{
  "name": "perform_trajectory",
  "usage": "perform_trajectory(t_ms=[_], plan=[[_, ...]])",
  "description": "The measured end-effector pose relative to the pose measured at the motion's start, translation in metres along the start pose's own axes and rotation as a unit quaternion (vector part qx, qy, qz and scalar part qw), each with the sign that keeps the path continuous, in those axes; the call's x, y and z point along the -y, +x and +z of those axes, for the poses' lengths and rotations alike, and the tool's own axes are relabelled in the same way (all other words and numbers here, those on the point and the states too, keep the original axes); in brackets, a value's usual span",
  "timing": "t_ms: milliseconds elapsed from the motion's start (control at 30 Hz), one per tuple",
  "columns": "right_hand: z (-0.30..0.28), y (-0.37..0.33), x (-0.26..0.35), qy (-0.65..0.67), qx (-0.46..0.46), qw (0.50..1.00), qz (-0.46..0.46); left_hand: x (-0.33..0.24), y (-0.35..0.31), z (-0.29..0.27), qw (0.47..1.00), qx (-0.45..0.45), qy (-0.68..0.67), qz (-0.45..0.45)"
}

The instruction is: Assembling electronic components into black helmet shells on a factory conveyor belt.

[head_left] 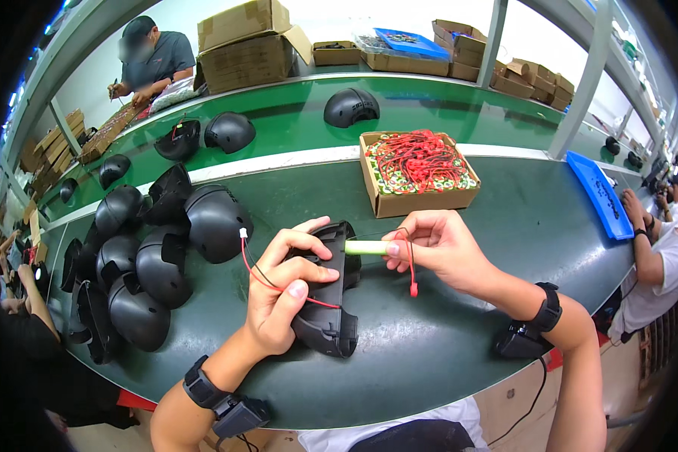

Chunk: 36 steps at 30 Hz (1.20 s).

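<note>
My left hand (282, 290) grips a black plastic shell (325, 331), turned on its side above the green bench. A thin red and black cable (264, 279) with a white plug (243, 233) runs out of the shell across my left fingers. In my right hand (437, 245) is a light green cylindrical battery (365, 247), pinched between thumb and fingers. Its far end meets the edge of the shell; how deep it sits is hidden. From the battery hangs a red wire with a small red connector (413, 289).
Several black domed shells (147, 313) are piled at left. A cardboard box (422, 203) of green batteries and red wires stands ahead. At right lies a blue tray (599, 196), near another person's hands. Beyond a white rail, more shells (352, 108) rest on a green belt (294, 124).
</note>
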State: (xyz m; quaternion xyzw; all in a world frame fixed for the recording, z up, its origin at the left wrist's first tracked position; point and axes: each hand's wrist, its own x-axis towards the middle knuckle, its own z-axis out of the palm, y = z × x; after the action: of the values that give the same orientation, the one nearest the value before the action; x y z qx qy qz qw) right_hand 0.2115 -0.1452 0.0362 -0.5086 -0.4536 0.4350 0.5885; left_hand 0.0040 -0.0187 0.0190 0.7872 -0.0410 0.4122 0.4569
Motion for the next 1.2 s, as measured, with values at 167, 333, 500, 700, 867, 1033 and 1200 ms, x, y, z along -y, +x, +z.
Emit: perform_trajectory(t_ms=[167, 333, 500, 700, 867, 1033, 1200], plan=[[0.007, 0.002, -0.004, 0.013, 0.013, 1.0, 0.022, -0.001, 0.002, -0.001, 1.0, 0.029, 0.005, 0.005], [0.013, 0.006, -0.006, 0.037, 0.03, 0.998, 0.045, -0.002, 0.002, 0.0, 0.999, 0.031, 0.013, 0.014], [0.009, 0.006, 0.008, -0.003, 0.039, 0.996, 0.078, -0.004, 0.009, 0.002, 0.998, 0.061, 0.029, 0.018], [0.005, 0.008, 0.003, -0.003, 0.052, 0.996, 0.075, -0.006, 0.011, 0.003, 0.996, 0.079, 0.045, 0.02], [0.003, 0.008, 0.002, 0.043, 0.054, 0.987, 0.147, -0.007, 0.013, 0.004, 0.996, 0.087, 0.027, 0.006], [-0.013, 0.016, -0.019, -0.058, 0.075, 0.995, 0.037, -0.009, 0.014, 0.003, 0.996, 0.093, 0.011, -0.008], [-0.013, 0.022, -0.02, 0.051, 0.187, 0.98, -0.05, -0.01, 0.01, 0.001, 0.994, 0.099, -0.02, -0.045]])
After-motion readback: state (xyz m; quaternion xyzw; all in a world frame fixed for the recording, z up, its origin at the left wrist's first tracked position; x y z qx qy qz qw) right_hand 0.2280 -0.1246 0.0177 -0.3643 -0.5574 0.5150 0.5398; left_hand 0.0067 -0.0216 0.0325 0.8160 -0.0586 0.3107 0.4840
